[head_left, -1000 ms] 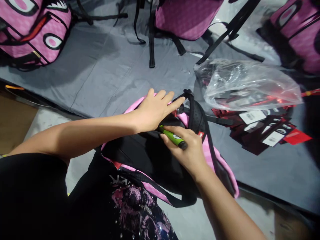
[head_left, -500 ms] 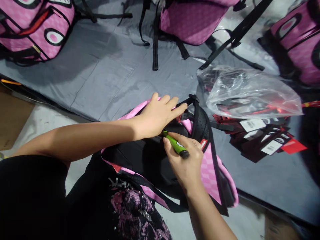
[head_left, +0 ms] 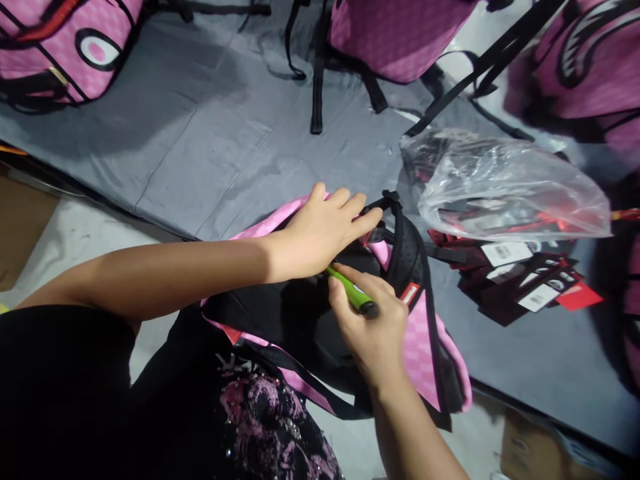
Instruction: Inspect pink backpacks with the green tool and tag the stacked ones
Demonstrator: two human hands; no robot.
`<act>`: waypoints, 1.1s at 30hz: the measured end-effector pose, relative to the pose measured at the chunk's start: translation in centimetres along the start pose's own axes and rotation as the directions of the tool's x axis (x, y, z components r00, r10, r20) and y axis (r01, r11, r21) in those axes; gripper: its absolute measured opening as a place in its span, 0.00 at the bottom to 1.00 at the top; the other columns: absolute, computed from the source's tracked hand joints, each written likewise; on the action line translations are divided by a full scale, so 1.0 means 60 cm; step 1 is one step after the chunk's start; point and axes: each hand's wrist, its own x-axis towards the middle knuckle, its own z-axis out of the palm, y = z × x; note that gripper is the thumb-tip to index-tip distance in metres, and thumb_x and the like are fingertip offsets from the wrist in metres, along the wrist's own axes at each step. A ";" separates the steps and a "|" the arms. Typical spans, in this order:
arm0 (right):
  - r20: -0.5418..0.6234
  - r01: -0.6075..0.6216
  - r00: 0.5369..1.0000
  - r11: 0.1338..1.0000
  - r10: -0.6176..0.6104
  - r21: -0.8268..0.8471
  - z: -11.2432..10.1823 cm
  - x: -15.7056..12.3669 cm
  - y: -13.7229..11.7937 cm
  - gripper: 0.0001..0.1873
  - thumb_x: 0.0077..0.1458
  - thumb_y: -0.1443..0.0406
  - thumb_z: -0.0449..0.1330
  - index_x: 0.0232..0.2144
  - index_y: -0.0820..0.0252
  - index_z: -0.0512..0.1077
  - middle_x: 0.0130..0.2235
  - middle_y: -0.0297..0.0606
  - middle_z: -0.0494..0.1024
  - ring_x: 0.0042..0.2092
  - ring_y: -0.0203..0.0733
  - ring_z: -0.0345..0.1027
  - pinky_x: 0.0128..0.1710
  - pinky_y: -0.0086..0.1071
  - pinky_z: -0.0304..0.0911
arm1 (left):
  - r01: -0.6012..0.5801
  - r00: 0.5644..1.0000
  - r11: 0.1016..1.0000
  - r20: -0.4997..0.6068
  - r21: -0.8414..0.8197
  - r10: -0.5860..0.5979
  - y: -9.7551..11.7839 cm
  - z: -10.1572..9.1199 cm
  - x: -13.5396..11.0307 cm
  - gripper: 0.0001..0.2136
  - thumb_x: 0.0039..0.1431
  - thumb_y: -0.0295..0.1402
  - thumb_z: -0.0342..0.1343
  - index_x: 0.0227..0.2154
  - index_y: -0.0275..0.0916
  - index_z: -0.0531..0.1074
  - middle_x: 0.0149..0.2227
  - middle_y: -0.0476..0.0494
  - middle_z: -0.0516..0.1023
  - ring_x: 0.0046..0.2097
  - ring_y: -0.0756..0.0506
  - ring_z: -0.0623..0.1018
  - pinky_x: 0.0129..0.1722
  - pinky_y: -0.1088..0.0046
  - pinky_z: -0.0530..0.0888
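A pink and black backpack (head_left: 425, 347) lies back side up at the near edge of the grey table, partly over my lap. My left hand (head_left: 325, 230) rests flat on its upper part, fingers stretched out toward the top handle (head_left: 395, 207). My right hand (head_left: 373, 327) is closed around a green tool with a black end (head_left: 356, 298). The tool's tip points under my left hand, where it is hidden.
A clear plastic bag (head_left: 500, 187) lies over a heap of dark red hang tags (head_left: 530, 280) at the right. More pink backpacks (head_left: 395, 33) with black straps stand along the far side of the grey table (head_left: 200, 147). A floor strip shows below the table edge.
The camera shifted slightly, so the scene slid a little. My right hand with the green tool turned more upright against the backpack. My left hand stayed flat on it.
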 end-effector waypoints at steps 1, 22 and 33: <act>-0.004 0.005 1.000 1.000 -0.005 -0.024 0.002 0.000 0.000 0.09 0.58 0.61 0.60 0.38 0.59 0.78 0.36 0.38 0.82 0.36 0.44 0.76 0.45 0.42 0.65 | 0.004 1.000 1.000 0.003 0.003 -0.004 0.000 0.001 0.001 0.31 0.59 0.27 0.50 0.66 0.40 0.53 0.61 0.37 0.64 0.55 0.37 0.67 0.52 0.58 0.63; -0.063 -0.068 0.996 0.997 0.067 -0.026 0.009 -0.016 -0.006 0.09 0.58 0.62 0.61 0.38 0.59 0.77 0.38 0.40 0.82 0.40 0.46 0.76 0.46 0.43 0.64 | -0.002 1.000 1.000 0.021 -0.015 0.002 -0.001 -0.001 -0.001 0.31 0.59 0.26 0.49 0.66 0.40 0.52 0.62 0.37 0.63 0.56 0.37 0.66 0.52 0.58 0.62; -0.249 -0.104 0.965 0.993 0.086 -0.062 0.040 -0.021 -0.014 0.08 0.59 0.62 0.60 0.36 0.59 0.77 0.36 0.41 0.81 0.40 0.48 0.76 0.46 0.45 0.66 | -0.003 0.999 1.000 0.043 -0.010 0.004 0.000 -0.005 0.000 0.31 0.59 0.26 0.48 0.66 0.41 0.52 0.63 0.38 0.63 0.56 0.37 0.67 0.53 0.57 0.62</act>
